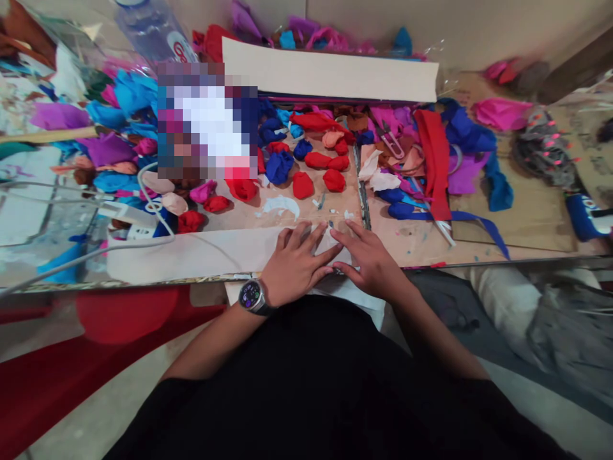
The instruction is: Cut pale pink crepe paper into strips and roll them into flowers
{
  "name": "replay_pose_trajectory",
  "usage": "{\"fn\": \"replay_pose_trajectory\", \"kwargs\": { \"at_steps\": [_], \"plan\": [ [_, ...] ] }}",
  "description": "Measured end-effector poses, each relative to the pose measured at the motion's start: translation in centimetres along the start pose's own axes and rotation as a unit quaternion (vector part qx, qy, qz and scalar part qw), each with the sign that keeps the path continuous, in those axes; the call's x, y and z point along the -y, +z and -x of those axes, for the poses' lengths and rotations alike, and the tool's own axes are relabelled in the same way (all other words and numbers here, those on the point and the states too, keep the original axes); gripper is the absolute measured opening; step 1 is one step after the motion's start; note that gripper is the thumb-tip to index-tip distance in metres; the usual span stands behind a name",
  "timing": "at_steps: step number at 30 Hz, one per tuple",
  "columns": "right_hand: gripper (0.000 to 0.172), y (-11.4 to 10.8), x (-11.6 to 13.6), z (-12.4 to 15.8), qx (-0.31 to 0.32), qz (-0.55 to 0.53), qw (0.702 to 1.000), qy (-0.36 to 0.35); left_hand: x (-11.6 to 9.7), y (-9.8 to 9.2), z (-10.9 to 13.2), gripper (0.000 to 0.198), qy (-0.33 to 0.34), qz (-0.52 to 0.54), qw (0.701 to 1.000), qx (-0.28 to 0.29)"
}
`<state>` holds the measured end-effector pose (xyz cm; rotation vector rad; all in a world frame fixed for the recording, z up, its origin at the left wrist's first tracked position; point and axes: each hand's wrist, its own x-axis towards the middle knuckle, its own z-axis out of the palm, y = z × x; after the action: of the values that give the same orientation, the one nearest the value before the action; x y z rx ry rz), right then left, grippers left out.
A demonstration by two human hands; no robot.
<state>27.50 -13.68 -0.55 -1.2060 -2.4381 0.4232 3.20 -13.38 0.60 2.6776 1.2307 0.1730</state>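
Observation:
My left hand [297, 262] lies flat, fingers stretched out, on a long white paper strip [191, 252] at the near edge of the cardboard-covered table [507, 211]. A dark wristwatch [253, 296] is on that wrist. My right hand [368, 259] rests beside it, fingers extended and touching the left fingertips over the strip's right end. Neither hand grips anything. Just beyond the fingers lie several crumpled red paper balls [318, 172] and blue paper balls [279, 165].
Heaps of crumpled coloured paper cover the table's left and back. A long white card [330, 75] stands at the back, a plastic bottle [153, 29] behind it. Scissors [390, 142], a red ribbon [437, 160], a blue strip [479, 227] lie right. White cables and charger [129, 220] lie left.

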Motion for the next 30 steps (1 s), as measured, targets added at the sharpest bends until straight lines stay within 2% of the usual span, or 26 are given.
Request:
{"fn": "replay_pose_trajectory", "kwargs": {
  "at_steps": [15, 30],
  "plan": [
    [0.072, -0.18, -0.35, 0.01, 0.03, 0.007, 1.0, -0.005, 0.23, 0.52, 0.1, 0.052, 0.011, -0.002, 1.0, -0.02],
    [0.074, 0.28, -0.55, 0.19, 0.022, -0.002, 1.0, 0.008, 0.52, 0.24, 0.29, 0.053, 0.022, -0.004, 1.0, -0.008]
  ]
}}
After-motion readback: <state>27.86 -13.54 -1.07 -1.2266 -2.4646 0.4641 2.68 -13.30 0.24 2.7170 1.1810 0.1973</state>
